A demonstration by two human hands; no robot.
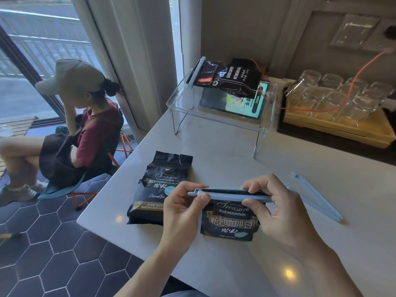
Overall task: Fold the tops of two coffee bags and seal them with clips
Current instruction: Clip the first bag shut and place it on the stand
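Both hands pinch the long pale-blue plastic clip [230, 195] lying left-right across the folded top of the black coffee bag [230, 224] at lower centre of the counter [214, 146]: left hand [182, 213] on its open latch end, right hand [276, 209] nearer the hinge.

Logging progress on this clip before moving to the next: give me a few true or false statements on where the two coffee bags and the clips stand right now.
1. Both hands hold the light blue clip across the top of the near coffee bag. True: left hand grips one end, right hand the other.
2. The other coffee bag on the table already has a clip on it. False: its top is unclipped and unfolded.
3. A spare clip lies open on the table beside the right hand. True.
4. The bags on the clear stand have no clip. False: a clip sits along one's edge.
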